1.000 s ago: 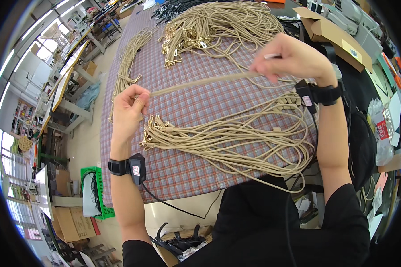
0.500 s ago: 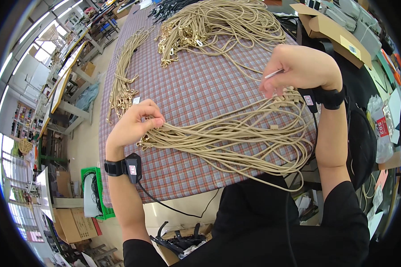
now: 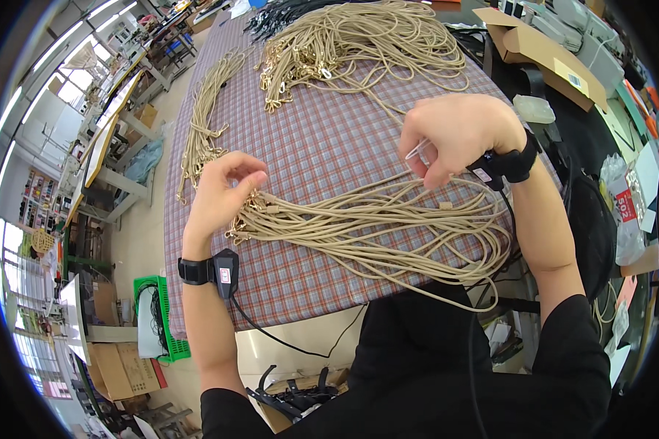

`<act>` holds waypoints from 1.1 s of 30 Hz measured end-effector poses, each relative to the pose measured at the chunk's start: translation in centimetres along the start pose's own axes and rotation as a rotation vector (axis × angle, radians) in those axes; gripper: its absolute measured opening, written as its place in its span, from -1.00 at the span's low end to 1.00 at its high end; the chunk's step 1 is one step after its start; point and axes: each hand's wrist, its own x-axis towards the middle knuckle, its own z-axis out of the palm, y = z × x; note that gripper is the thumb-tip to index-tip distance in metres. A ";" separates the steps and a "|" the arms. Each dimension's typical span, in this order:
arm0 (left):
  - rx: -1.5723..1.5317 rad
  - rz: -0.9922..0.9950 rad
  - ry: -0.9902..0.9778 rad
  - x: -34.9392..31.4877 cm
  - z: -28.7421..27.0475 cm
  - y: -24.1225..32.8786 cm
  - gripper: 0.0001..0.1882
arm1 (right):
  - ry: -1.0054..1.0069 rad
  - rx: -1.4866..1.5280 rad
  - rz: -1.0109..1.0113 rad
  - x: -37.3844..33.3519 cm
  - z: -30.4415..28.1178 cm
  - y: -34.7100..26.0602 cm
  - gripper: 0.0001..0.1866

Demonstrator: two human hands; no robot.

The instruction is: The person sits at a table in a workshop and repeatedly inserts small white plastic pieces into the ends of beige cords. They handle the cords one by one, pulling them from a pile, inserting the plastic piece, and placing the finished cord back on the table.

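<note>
A bundle of beige cords (image 3: 373,228) with brass-coloured clips (image 3: 239,233) at its left end lies across the plaid-covered table in front of me. Just above those clips hovers my left hand (image 3: 223,186), fingers curved and thumb apart, with nothing seen between them. My right hand (image 3: 458,135) is bent down over the far right part of the bundle, its fingers closed round a thin, pale, rod-like tool (image 3: 419,149). The cord beneath its fingertips is partly hidden. A small tan sleeve (image 3: 445,205) sits on the cords below it; another sleeve (image 3: 272,209) is near the clips.
A large heap of beige cords (image 3: 388,36) with clips lies at the table's far side. A smaller bundle (image 3: 211,110) runs along the left edge. An open cardboard box (image 3: 527,55) stands far right. Cables hang from both wrist straps. A green crate (image 3: 170,344) is on the floor at left.
My left thumb and fingers have parted from the cord they pinched. My right hand has moved left and slightly nearer, still holding the thin tool; a translucent block behind it now shows.
</note>
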 end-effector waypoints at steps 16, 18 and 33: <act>-1.685 0.782 -0.789 -11.5 10.3 23.0 -0.66 | 0.146 0.022 -0.069 -3.0 5.9 1.6 -0.82; -1.890 0.789 -0.717 -13.1 11.8 23.9 -0.66 | 0.200 0.111 -0.029 -3.3 4.3 2.6 -0.82; -1.929 0.388 -0.719 -10.1 8.3 25.3 -0.58 | 0.275 -0.137 0.608 0.5 -0.7 13.3 -0.70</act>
